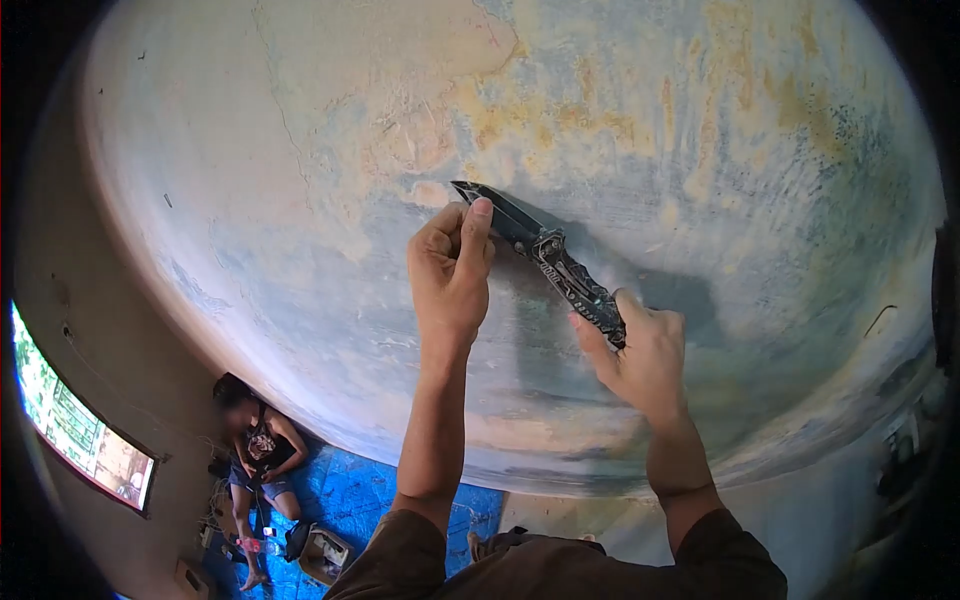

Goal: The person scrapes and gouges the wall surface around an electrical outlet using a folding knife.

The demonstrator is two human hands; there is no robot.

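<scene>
A dark folding knife is unfolded in front of the painted, stained wall, its blade slanting up to the left. Around the lower end of its handle, my right hand is closed. My left hand pinches the blade near its tip between thumb and curled fingers. The blade's point sticks out past the left thumb. The knife and my hands cast a shadow on the wall to their right.
At the lower left, a person sits on a blue tarp against the wall. Near that person stands a bin with things in it. A window is at the far left, with cables on the floor below.
</scene>
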